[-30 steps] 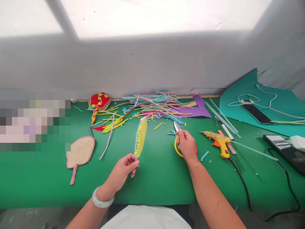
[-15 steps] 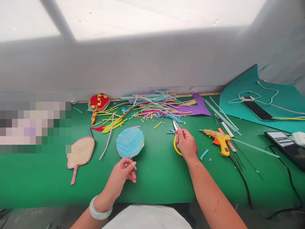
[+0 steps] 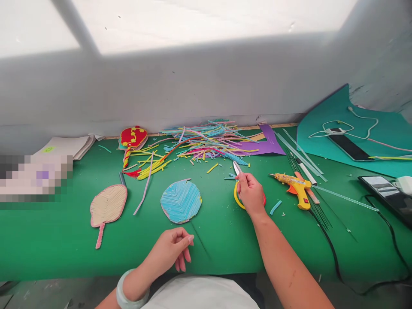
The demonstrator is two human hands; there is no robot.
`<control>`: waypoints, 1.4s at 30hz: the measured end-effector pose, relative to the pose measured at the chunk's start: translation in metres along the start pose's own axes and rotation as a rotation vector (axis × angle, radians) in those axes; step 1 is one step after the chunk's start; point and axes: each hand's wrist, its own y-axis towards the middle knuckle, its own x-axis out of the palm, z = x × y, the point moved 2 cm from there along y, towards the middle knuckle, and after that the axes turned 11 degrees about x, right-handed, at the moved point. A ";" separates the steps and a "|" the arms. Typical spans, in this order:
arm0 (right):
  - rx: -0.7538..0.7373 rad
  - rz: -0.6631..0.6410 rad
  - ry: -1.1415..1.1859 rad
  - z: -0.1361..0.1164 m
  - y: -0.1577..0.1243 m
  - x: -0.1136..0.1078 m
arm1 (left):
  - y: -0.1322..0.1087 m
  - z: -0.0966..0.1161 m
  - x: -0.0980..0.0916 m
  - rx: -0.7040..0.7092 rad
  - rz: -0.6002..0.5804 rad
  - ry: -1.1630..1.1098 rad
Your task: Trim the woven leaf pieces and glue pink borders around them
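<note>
The left hand [image 3: 172,251] sits low in the frame, just left of centre, near the front edge of the green desk [image 3: 58,244]. Its fingers are loosely curled with the fingertips pinched together; whether they grip the thin stem of the blue fan [image 3: 181,201] cannot be told. A pale bangle [image 3: 127,296] circles the wrist. The fan lies flat on the desk just above the hand, a round disc of blue strips with a pinkish rim.

The right hand [image 3: 250,194] rests right of centre, closed over the scissors [image 3: 240,189]. The yellow and red handle loops show under the palm and the short blades stick out from the fingers toward the top of the frame.

To the right of that hand lies a yellow glue gun [image 3: 296,189] with its nozzle pointing left, a black cord trailing from it toward the lower right. Clear glue sticks [image 3: 299,156] and thin dark wires lie above and around it. A pile of coloured strips [image 3: 206,143] spreads along the back of the desk in the middle, with a purple sheet [image 3: 267,146] at its right end. A red and yellow fan [image 3: 133,137] lies at the pile's left end, and a cream fan [image 3: 107,206] with a pink handle lies in the left part of the frame. At upper right a teal sheet [image 3: 370,128] carries a phone [image 3: 347,146] and a white cable.
</note>
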 end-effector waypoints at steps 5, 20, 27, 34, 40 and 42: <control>0.004 0.006 0.006 0.005 0.001 0.004 | 0.030 0.044 -0.049 0.533 0.175 0.679; -0.215 0.114 -0.462 -0.064 0.083 -0.040 | 0.109 0.033 -0.097 0.687 0.100 0.946; -0.290 0.044 -0.564 -0.074 0.146 0.003 | 0.104 0.038 -0.101 0.648 0.139 0.826; -0.344 0.061 -0.612 -0.095 0.185 0.032 | 0.098 0.050 -0.121 0.722 0.302 0.774; -0.352 0.089 -0.609 -0.101 0.213 0.048 | 0.086 0.066 -0.142 0.802 0.663 0.733; -0.353 0.108 -0.602 -0.103 0.221 0.049 | 0.082 0.070 -0.147 0.788 0.728 0.735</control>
